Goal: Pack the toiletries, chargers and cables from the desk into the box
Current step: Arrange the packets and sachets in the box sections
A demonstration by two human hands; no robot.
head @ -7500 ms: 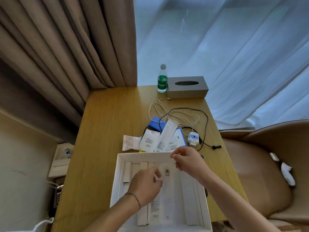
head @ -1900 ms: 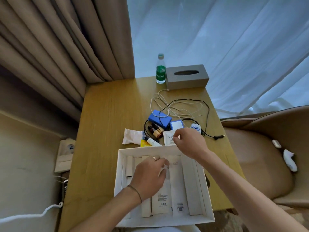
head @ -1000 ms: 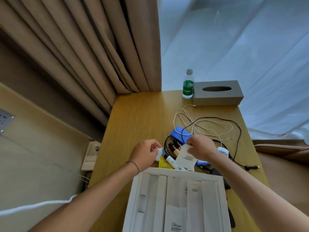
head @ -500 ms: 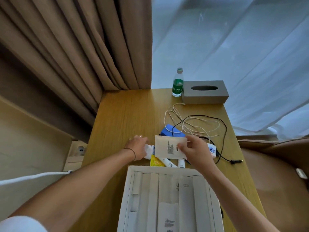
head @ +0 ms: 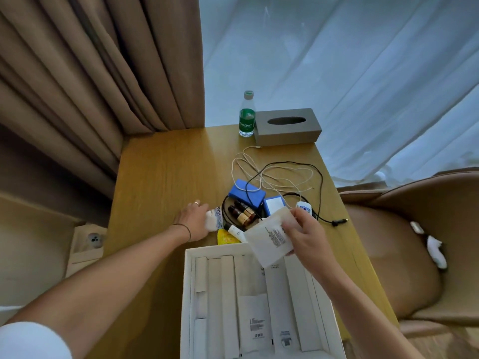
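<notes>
Right hand (head: pixel 304 235) pinches a white sachet (head: pixel 269 240) with printed text between thumb and curled fingers, holding it tilted above the far edge of the white box (head: pixel 187 294). Left hand (head: pixel 193 221) reaches across the wooden desk (head: pixel 166 177), its fingers closing on a small white packet (head: pixel 213 221) that lies on the desktop just left of the pile. Inside the box, several flat white sachets and long white tubes lie side by side. Just beyond the box rim sit a yellow sachet (head: pixel 226 238), a small white tube (head: pixel 234 231) and two brown dropper bottles (head: pixel 241 213). Behind them lie a blue pack (head: pixel 246 194), a white charger (head: pixel 303 206), a looped white cable (head: pixel 274 174) and a black cable (head: pixel 318 187). At the desk's far end a green-labelled water bottle (head: pixel 246 117) stands beside a grey tissue box (head: pixel 287 126).
</notes>
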